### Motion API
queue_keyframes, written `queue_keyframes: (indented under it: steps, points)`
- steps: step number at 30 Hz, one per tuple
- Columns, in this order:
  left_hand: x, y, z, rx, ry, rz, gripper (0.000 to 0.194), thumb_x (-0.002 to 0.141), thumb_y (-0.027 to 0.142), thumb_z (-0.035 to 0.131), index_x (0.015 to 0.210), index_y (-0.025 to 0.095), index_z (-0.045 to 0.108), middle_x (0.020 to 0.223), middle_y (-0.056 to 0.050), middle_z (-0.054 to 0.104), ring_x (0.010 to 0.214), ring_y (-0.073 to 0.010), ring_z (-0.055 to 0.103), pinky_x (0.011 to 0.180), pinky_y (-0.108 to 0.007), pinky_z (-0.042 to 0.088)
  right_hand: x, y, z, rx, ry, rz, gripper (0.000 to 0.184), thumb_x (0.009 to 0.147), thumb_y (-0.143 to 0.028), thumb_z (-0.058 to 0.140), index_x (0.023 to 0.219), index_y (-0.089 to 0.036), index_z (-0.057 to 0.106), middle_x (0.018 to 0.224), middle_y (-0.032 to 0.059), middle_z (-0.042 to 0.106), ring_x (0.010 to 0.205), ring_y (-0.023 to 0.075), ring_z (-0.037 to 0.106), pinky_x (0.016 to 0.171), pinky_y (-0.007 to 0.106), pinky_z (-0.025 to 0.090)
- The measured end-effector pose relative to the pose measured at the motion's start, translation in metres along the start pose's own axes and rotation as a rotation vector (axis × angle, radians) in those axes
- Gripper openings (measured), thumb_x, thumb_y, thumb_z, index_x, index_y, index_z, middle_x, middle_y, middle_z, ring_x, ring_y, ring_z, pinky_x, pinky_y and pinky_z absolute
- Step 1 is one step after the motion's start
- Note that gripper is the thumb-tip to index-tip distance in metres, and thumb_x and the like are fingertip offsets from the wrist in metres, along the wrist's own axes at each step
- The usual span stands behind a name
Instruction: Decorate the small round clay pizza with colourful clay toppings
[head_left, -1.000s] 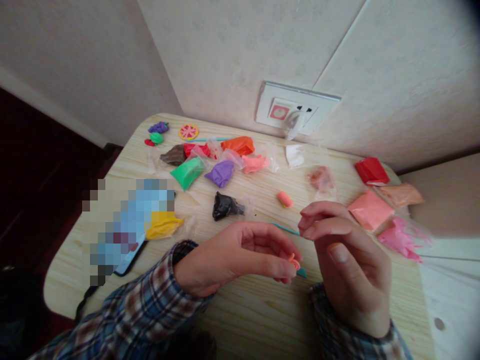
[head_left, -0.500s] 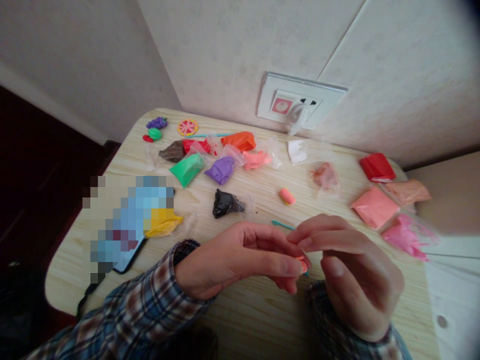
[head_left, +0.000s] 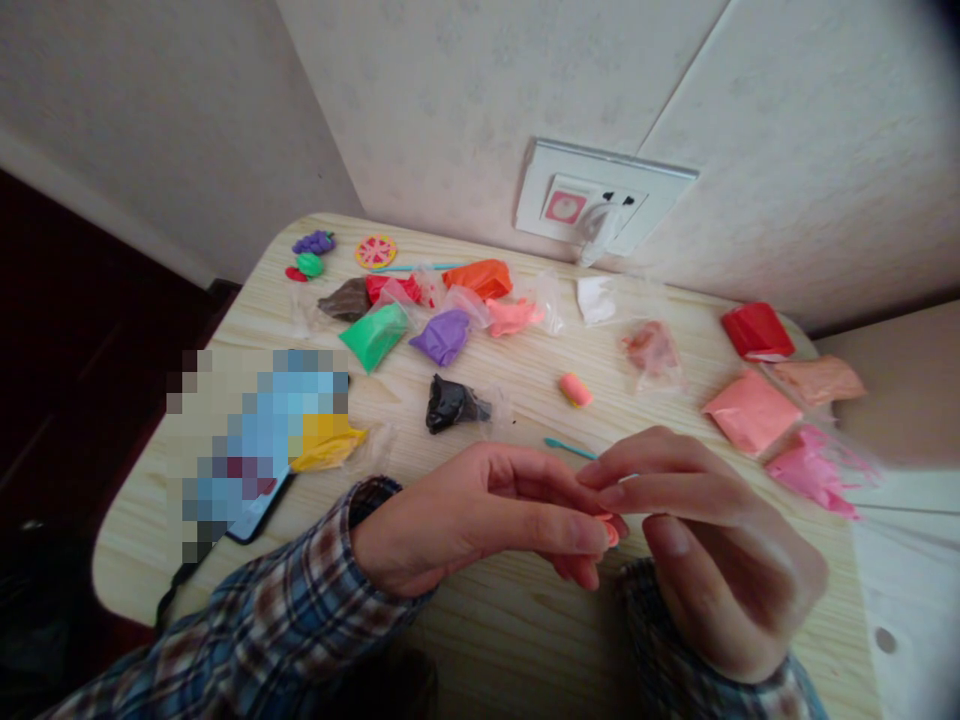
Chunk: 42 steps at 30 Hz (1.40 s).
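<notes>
My left hand pinches a small coral-pink piece of modelling clay between thumb and fingers; most of it is hidden. Against those fingertips rest the fingers of my right hand, its thumb held apart and nothing visible in its grasp. A teal modelling stick lies on the table just beyond, partly covered by the right hand. Farther back is a short pink-and-yellow clay roll. To the left sits a bag of black clay.
Several clay bags, including green, purple and orange, lie across the back of the table. Pink packets are at the right. A phone and yellow clay bag lie left. Finished clay fruit sits far left.
My right hand has shifted slightly right, its fingertips staying by the left hand's. The left hand keeps its pinch on the clay piece.
</notes>
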<state>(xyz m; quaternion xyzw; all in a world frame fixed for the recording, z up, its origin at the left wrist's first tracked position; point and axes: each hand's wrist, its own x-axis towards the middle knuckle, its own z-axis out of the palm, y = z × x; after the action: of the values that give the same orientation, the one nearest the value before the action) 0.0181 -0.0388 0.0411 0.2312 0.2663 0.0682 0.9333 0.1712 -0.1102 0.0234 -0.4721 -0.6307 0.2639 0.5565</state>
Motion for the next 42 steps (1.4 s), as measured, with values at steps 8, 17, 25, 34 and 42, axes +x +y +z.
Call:
queue_keyframes:
  steps: [8,17,25,34,42]
  points:
    - [0.0003,-0.0005,-0.0002,-0.002,-0.008,0.002,0.008,0.068,0.013,0.069,0.074,0.012,0.064,0.065,0.004,0.063,0.058,-0.0063,0.058,0.064,-0.02,0.044,0.001,-0.0005,-0.0007,-0.01,0.001,-0.02,0.02,0.081,-0.014,0.049,0.09,-0.02,0.065,0.083,0.0048,0.065,0.076,0.0187,0.06,0.06,0.032,0.048]
    - [0.0002,-0.0002,0.0,0.018,0.005,-0.01,0.01,0.067,0.017,0.071,0.073,0.012,0.064,0.065,0.004,0.062,0.059,-0.007,0.057,0.066,-0.022,0.044,0.001,-0.0006,0.0004,-0.027,0.014,-0.033,0.019,0.082,-0.015,0.049,0.089,-0.02,0.065,0.082,0.0051,0.066,0.075,0.0195,0.061,0.06,0.033,0.048]
    - [0.0001,-0.0007,0.0,0.017,0.0,-0.002,0.011,0.067,0.017,0.071,0.073,0.012,0.064,0.065,0.004,0.062,0.059,-0.0072,0.057,0.067,-0.023,0.044,0.0014,-0.0019,-0.0014,-0.055,-0.007,-0.03,0.019,0.081,-0.014,0.049,0.09,-0.021,0.066,0.082,0.0046,0.067,0.076,0.019,0.062,0.062,0.033,0.049]
    - [0.0005,-0.0008,-0.0004,0.023,0.017,0.009,0.012,0.066,0.018,0.072,0.072,0.012,0.065,0.064,0.003,0.062,0.058,-0.0076,0.056,0.067,-0.023,0.044,0.0019,-0.0004,-0.0013,-0.051,-0.011,-0.025,0.018,0.081,-0.015,0.051,0.088,-0.021,0.066,0.081,0.0053,0.068,0.074,0.0197,0.062,0.06,0.033,0.05]
    - [0.0004,-0.0017,-0.0023,0.018,0.016,0.025,0.011,0.066,0.017,0.072,0.073,0.012,0.066,0.063,0.002,0.063,0.059,-0.0079,0.057,0.066,-0.022,0.045,0.0011,0.0001,-0.0026,-0.05,-0.027,-0.027,0.02,0.08,-0.013,0.051,0.09,-0.02,0.066,0.083,0.0055,0.067,0.076,0.0196,0.062,0.061,0.033,0.05]
